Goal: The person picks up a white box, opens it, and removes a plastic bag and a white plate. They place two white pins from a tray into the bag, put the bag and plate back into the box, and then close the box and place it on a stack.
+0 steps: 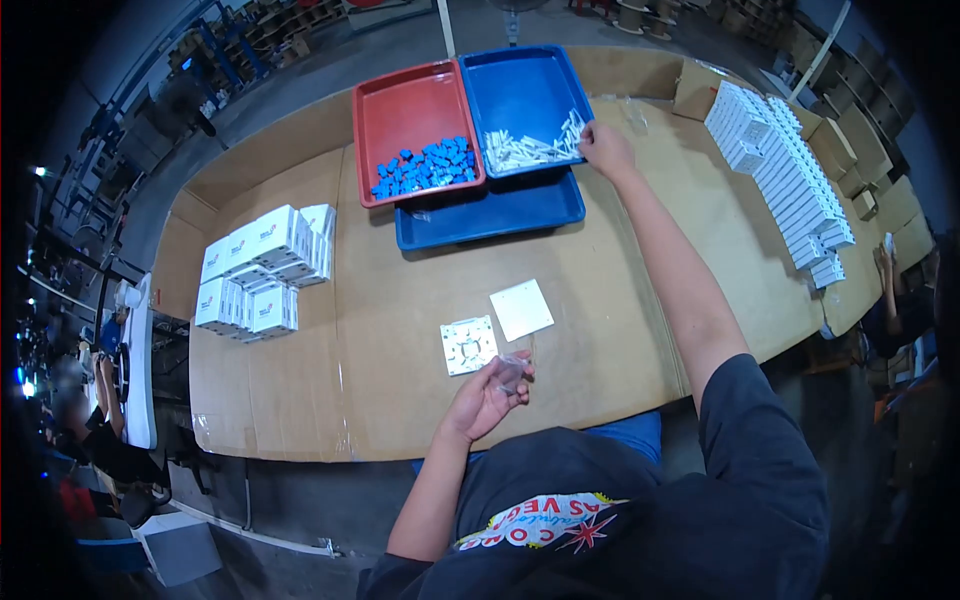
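Observation:
My left hand (490,393) holds a small clear plastic bag (511,373) near the table's front edge. Just beyond it lie a white square frame (468,345) with a round patterned centre and a plain white square plate (522,310). My right hand (604,148) is at the right rim of the upper blue tray (515,90), beside a pile of white slender pieces (530,149). Its fingers are pressed together; what they hold, if anything, is too small to make out.
A red tray (410,105) with several blue pieces (425,168) adjoins the blue one. Another blue tray (490,218) sits in front, partly beneath them. White boxes (265,270) stand stacked left; white units (785,180) line the right. Other people (895,305) are at both sides.

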A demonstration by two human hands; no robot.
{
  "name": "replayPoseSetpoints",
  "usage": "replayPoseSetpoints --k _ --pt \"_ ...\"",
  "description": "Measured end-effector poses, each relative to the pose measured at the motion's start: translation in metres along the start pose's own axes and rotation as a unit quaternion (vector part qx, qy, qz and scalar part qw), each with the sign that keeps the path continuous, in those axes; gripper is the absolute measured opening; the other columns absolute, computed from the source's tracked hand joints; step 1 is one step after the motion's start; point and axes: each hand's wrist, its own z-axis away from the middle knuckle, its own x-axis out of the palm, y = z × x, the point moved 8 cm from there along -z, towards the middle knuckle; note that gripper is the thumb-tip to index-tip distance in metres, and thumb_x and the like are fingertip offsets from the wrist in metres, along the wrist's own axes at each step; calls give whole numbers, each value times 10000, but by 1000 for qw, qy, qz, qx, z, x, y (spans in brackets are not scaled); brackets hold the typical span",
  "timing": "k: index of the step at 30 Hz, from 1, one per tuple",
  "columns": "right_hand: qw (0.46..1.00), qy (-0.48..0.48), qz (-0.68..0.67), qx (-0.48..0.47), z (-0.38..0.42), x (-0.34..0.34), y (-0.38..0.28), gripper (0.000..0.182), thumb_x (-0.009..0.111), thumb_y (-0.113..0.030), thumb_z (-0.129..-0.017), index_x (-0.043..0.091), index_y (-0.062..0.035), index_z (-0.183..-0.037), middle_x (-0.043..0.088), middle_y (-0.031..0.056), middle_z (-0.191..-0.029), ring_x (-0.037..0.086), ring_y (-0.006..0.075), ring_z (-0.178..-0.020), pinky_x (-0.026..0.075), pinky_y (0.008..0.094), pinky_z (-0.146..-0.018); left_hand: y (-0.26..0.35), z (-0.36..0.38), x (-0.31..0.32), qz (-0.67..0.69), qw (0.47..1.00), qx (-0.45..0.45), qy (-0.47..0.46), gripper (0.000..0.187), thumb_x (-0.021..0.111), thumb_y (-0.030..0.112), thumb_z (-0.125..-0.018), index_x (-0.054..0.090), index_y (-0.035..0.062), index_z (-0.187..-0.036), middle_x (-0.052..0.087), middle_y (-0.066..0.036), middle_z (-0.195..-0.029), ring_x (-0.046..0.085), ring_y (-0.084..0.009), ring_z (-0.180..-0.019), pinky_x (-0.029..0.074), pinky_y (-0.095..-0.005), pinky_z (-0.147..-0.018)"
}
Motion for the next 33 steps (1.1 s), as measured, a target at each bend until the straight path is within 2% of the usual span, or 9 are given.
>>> replayPoseSetpoints --k 3,6,7,10,14,18,21,25,33 --pt "975 67 -211 12 -9 11 28 179 741 -176 -861 743 -94 -1021 744 76 -890 710 212 -807 536 372 -689 4 -2 2 10 1000 0 -4 558 383 399 -1127 462 -23 -1483 644 -128 -1234 617 -189 -936 528 -362 -901" --pt "827 -33 -550 108 19 -2 9 237 763 -122 -898 714 -2 -1096 692 2 -874 565 66 -685 423 236 -580 2 -3 -3 -14 1000 5 -7 570 373 409 -1127 457 -19 -1493 645 -129 -1243 618 -189 -940 528 -363 -904" --pt "806 -41 -581 110 33 -8 -1 170 729 -96 -940 713 -15 -1088 678 -25 -875 494 33 -654 339 198 -553 0 -2 -4 -14 1000 4 -4 569 374 408 -1127 456 -18 -1495 645 -129 -1249 618 -187 -943 528 -361 -905" --pt "776 -63 -621 89 66 -11 -11 167 733 -98 -944 713 -17 -1089 673 -17 -866 506 40 -666 341 201 -562 3 -3 1 -4 1000 1 -6 562 378 400 -1126 453 -15 -1499 645 -130 -1265 619 -185 -948 527 -356 -908" --pt "812 -98 -565 107 132 -2 -22 144 758 -88 -935 725 -20 -1057 596 -62 -757 505 25 -660 358 206 -566 4 -4 0 -2 1000 10 -8 548 394 383 -1126 452 -13 -1500 648 -128 -1277 631 -181 -931 535 -340 -897" --pt "810 -144 -545 164 227 12 -46 157 747 -54 -932 726 -14 -1082 642 -40 -805 524 34 -681 406 200 -600 3 -3 -1 -13 1000 9 6 544 394 380 -1127 466 -22 -1486 658 -122 -1263 634 -174 -924 545 -333 -883" --pt "729 -208 -623 190 292 35 -63 175 744 -26 -922 721 2 -1093 676 -14 -866 567 41 -728 446 197 -640 4 -5 -5 -8 1000 7 -6 568 369 409 -1129 458 -25 -1486 644 -131 -1282 633 -207 -950 533 -371 -926" --pt "729 -280 -609 138 321 20 -98 173 741 -13 -920 714 20 -1088 703 6 -933 607 30 -803 470 185 -695 4 -4 -6 -10 1000 1 14 580 375 426 -1128 466 -26 -1479 653 -139 -1267 643 -215 -978 537 -375 -921" --pt "805 -361 -471 -15 316 -1 -126 129 775 -67 -906 757 -19 -1023 651 -43 -784 506 6 -690 388 208 -604 7 -3 -2 -28 999 29 1 508 390 410 -1127 529 13 -1411 668 -155 -1259 667 -232 -1029 550 -393 -924"
